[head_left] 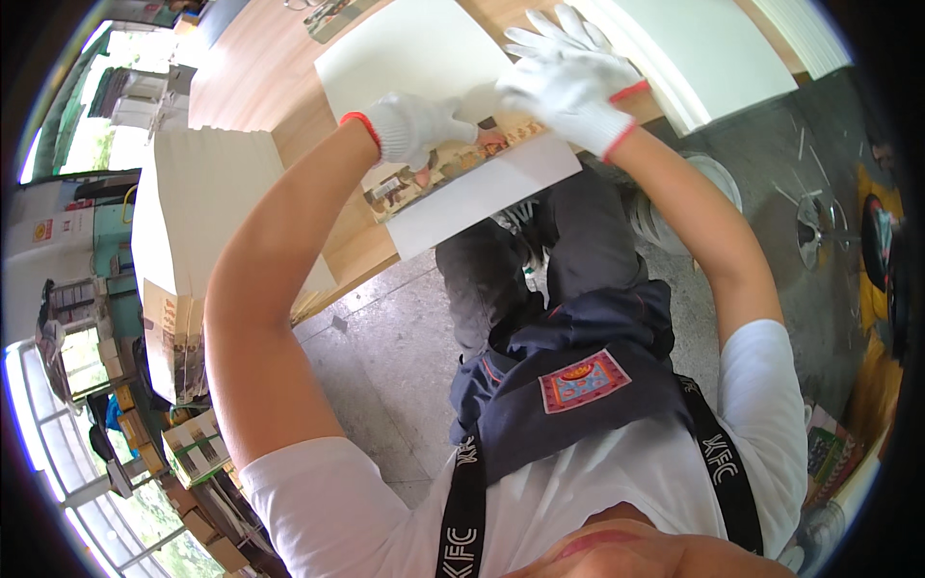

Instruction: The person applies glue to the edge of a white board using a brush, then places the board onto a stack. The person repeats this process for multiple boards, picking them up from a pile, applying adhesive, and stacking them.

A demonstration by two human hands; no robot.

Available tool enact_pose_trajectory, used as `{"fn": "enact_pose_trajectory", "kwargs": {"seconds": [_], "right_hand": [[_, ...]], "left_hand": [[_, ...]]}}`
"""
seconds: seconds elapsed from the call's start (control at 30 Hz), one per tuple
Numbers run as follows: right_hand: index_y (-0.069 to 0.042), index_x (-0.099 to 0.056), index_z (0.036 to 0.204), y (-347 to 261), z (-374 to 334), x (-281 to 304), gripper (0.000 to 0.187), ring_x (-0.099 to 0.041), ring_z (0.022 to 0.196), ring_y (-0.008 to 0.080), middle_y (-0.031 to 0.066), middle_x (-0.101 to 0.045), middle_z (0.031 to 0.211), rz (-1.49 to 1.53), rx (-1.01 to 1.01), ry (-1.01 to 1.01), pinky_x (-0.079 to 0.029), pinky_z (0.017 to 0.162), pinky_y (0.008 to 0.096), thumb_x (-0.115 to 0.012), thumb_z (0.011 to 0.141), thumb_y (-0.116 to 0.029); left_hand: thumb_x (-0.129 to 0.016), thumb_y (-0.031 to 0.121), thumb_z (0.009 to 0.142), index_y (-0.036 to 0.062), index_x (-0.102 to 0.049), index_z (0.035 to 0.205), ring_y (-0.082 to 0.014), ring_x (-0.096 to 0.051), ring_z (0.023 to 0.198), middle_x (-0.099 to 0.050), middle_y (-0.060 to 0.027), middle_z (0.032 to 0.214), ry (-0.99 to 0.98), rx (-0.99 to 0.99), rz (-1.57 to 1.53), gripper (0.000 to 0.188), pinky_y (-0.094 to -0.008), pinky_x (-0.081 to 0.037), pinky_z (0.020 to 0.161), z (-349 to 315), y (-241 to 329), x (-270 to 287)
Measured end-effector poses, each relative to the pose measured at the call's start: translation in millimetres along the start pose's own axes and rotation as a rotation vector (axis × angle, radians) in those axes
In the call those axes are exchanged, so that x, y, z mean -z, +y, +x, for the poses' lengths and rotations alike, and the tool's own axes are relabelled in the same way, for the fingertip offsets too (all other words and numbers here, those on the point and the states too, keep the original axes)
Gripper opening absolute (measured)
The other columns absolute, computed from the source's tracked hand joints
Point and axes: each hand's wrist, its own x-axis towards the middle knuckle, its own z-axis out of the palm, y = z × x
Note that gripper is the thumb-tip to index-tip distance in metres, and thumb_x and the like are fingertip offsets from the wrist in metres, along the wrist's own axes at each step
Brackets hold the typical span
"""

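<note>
My left hand (414,127), in a white knit glove with a red cuff, lies with fingers stretched over a printed picture band (395,190). Its bare thumb and a fingertip show against the print. A blank white sheet (405,53) extends beyond the band, and a white strip (491,193) lies on its near side, past the table edge. To the right, my right hand (573,101) is gloved too; its fingers are smeared by motion. Just behind it is what looks like another white glove (568,31) with a red cuff.
Tall stacks of white paper (207,193) stand at the left, with printed covers low down. A thick white stack (689,58) is at the right. A printed booklet (337,16) lies at the back. Beside my legs stands a round pale container (713,178).
</note>
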Motion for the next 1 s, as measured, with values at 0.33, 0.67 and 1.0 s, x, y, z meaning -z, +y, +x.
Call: {"fn": "enact_pose_trajectory", "kwargs": {"seconds": [0.33,0.67,1.0], "right_hand": [[-0.015,-0.065,0.112,15,-21,48,0.029,-0.063,0.099,0.0254,0.0076,-0.066,0.107,0.095,-0.050,0.166,-0.054,0.080,0.0370,-0.065,0.084,-0.018],[-0.012,-0.065,0.089,-42,-4,-4,0.016,-0.060,0.073,0.0220,0.0064,-0.060,0.081,0.136,0.483,-0.188,-0.049,0.064,0.0352,-0.065,0.080,-0.025],[-0.010,-0.064,0.089,-188,31,-87,0.017,-0.061,0.084,0.0208,0.0029,-0.058,0.089,-0.091,0.542,-0.009,-0.052,0.064,0.0331,-0.062,0.076,-0.020]], "left_hand": [[-0.088,0.017,0.062,0.0477,-0.035,0.147,-0.0331,-0.062,0.106,-0.051,-0.0051,0.129,-0.077,-0.015,-0.113,0.105,-0.0457,-0.053,0.086,4,-11,-5],[-0.071,0.016,0.077,0.0259,-0.048,0.143,-0.0301,-0.064,0.107,-0.048,-0.0064,0.144,0.083,-0.129,-0.050,0.070,-0.0394,-0.054,0.089,22,-24,-18],[-0.072,0.006,0.083,0.0414,-0.041,0.147,-0.0320,-0.055,0.122,-0.051,-0.0053,0.142,-0.053,0.133,-0.310,0.080,-0.0432,-0.049,0.097,-3,3,9]]}}
